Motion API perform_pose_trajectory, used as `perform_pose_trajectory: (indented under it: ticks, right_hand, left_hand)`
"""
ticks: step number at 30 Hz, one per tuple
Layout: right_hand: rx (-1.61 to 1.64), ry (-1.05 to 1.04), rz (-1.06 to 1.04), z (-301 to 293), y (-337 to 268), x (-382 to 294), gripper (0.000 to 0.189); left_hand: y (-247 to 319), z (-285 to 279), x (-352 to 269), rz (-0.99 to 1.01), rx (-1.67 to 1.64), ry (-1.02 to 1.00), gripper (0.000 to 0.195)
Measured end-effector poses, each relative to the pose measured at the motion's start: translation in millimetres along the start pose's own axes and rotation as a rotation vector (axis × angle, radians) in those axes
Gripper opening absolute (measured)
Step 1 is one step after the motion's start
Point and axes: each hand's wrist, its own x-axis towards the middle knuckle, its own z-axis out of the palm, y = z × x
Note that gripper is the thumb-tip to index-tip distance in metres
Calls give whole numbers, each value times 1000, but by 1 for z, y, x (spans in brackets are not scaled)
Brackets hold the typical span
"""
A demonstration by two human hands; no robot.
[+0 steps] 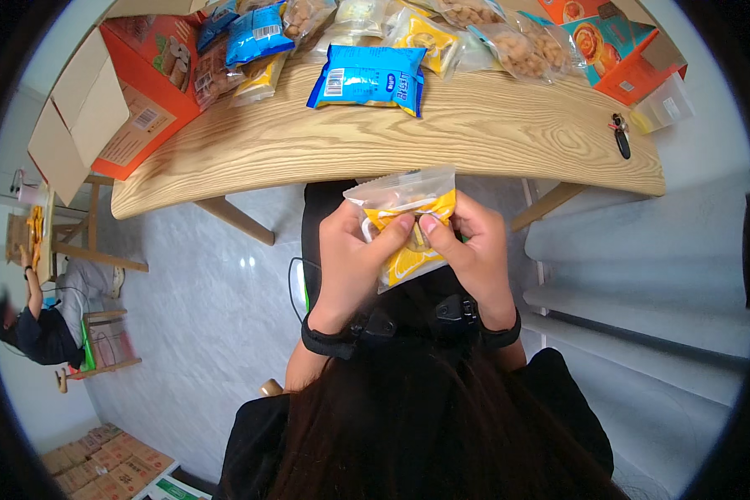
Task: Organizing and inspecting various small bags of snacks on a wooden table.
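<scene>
Before my body, just off the table's near edge, I hold a yellow and clear plastic snack packet (406, 256) in both hands. My left hand (356, 250) grips its left side and my right hand (475, 244) its right side, with both thumbs pressing on the front close together. The packet's crimped clear top edge points towards the table. On the wooden table (375, 147), a blue snack packet (372, 78) lies beyond my hands. Behind it are a yellow packet (428, 40), more blue packets (259, 34) and clear bags of brown snacks (519, 53).
An open orange carton (147, 94) stands at the table's left, another orange and teal box (625, 50) at the right. Keys (620, 134) and a clear plastic container (665, 106) lie near the right end. A person (44, 325) sits at another table far left.
</scene>
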Motion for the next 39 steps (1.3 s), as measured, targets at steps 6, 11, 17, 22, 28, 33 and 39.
perform_pose_trajectory:
  ticks: [6,11,17,22,28,33,39]
  right_hand:
    - [181,100,-144,4,2,1,31]
    - [238,16,-48,-2,9,-1,20]
    - [224,88,-81,3,7,-3,16]
    - [204,98,-100,7,7,-6,16]
    - [98,113,-142,10,12,-6,18]
    - [-20,152,-212,11,14,-5,17]
    - [-88,168,-288,11,15,-4,17]
  left_hand:
    - [0,0,0,6,46,12,21]
    - [8,2,0,-84,12,-40,20]
    - [11,1,3,-83,-7,-70,17]
    - [10,-1,3,-9,22,-70,18]
    - [8,-2,4,46,66,-44,16]
    - [9,-1,3,61,67,-18,14]
    - [10,-3,3,107,132,-22,14]
